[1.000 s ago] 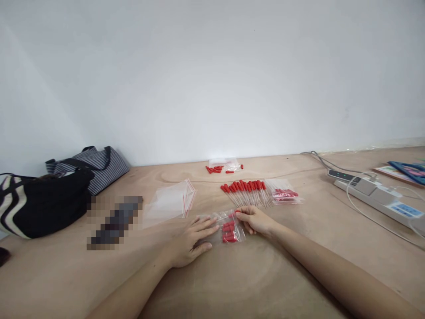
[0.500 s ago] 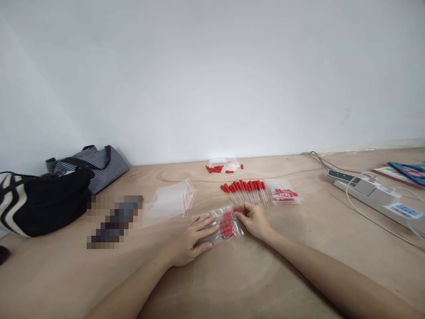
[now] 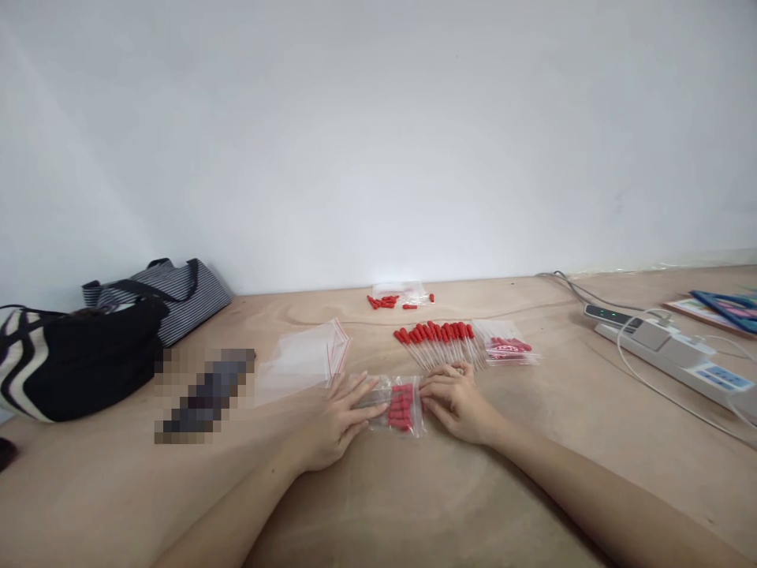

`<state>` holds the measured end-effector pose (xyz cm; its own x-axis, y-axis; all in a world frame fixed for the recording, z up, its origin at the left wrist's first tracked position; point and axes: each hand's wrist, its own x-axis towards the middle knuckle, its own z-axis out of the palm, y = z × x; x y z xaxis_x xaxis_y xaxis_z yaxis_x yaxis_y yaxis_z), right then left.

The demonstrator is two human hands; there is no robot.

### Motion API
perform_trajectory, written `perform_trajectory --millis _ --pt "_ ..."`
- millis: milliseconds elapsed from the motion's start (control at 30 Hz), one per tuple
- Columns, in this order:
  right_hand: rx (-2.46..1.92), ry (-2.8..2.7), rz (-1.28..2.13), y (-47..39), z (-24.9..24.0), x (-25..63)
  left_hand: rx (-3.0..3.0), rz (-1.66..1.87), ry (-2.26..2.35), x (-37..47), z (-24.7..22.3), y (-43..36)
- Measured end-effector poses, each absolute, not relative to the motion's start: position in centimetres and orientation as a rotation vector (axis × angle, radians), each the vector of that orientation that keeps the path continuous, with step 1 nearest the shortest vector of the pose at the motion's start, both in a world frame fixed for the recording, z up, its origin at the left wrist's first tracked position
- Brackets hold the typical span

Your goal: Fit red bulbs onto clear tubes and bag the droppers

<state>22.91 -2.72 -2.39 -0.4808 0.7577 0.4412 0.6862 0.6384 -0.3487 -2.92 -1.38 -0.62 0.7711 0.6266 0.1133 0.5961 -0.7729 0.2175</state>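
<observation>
A clear zip bag (image 3: 417,424) lies flat on the table in front of me, its open-looking zip end to the right. Inside are several glass droppers with red rubber bulbs (image 3: 400,408). My left hand (image 3: 340,418) rests with spread fingers over the bag's left part, hiding that end. At the right edge, my right hand (image 3: 458,402) has its bent fingers and thumb closed on the bag's margin; the exact grip is partly hidden. Just behind it, a row of loose droppers (image 3: 438,335) lies with the red bulbs pointing away.
A second filled zip bag (image 3: 509,343) lies right of the row. Flat bags (image 3: 301,355) are stacked to the left. Loose red bulbs (image 3: 384,301) lie near the wall. Cloth bags (image 3: 76,363) stand at far left, a power strip (image 3: 680,359) with cables at right.
The filled bag has turned to lie straighter, its right end nearer me. My right hand has shifted slightly down along its edge; my left hand has moved a little left.
</observation>
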Motion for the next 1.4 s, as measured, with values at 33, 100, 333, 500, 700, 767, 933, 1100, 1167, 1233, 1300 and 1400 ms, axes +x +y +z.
perform_trajectory --millis 33,100,333,500,700,767,933,1100,1167,1233,1300,1400 --pt "-1.134 -2.284 0.102 -2.8 -2.4 23.1 2.825 0.307 1.019 -3.0 -0.8 -1.3" --pt "-1.162 -2.248 -0.023 -2.8 -2.7 23.2 2.852 0.418 1.123 -3.0 -1.1 -1.1" --pt "-1.091 -2.326 -0.159 -1.4 -3.2 22.7 2.695 0.66 1.242 -1.7 -2.1 -2.1" --pt "-1.004 -2.3 -0.174 -1.8 -3.3 22.4 2.742 0.52 1.139 -1.5 -2.1 -1.4" --pt "-0.91 -2.349 -0.279 -3.3 -3.2 21.3 2.787 0.704 1.269 -1.3 -2.3 0.2" --pt "-0.882 -2.368 -0.265 -3.5 -3.2 21.0 2.771 0.731 1.16 -1.2 -2.5 -0.4" --pt "-0.936 -2.397 -0.188 -3.0 -3.1 21.0 2.759 0.576 0.946 -1.0 -2.6 -1.6" --pt "-1.039 -2.41 -0.14 -1.9 -2.9 21.9 2.802 0.614 1.0 -0.9 -2.5 0.3" --pt "-1.027 -2.422 -0.127 -1.7 -2.8 22.4 2.866 0.661 0.968 -1.1 -2.5 0.8" --pt "-1.006 -2.421 -0.127 -1.6 -2.9 22.7 2.959 0.686 0.899 -1.6 -2.5 1.0" --pt "-0.977 -2.412 -0.152 -1.6 -3.1 22.8 3.083 0.702 0.832 -2.1 -2.5 1.0" --pt "-0.912 -2.395 -0.267 -1.3 -3.2 22.6 3.292 0.724 0.715 -2.8 -2.3 1.2"
